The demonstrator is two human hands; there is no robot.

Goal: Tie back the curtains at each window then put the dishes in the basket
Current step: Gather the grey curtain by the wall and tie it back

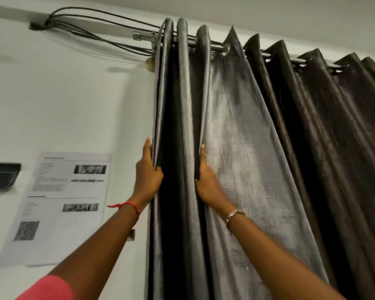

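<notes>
Head view: the left hand (148, 172) grips the left edge of the dark grey curtain (236, 126), thumb curled round the fold, and the right hand (206, 176) pinches a pleat just right of it. Left of the curtain a printed sheet (63, 202) sticks to the white wall (74, 94); above, the curtain hangs from a metal rod (214, 47).

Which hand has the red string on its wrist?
The left hand, holding the curtain at its edge beside the wall. The right hand wears a metal bracelet instead.
</notes>
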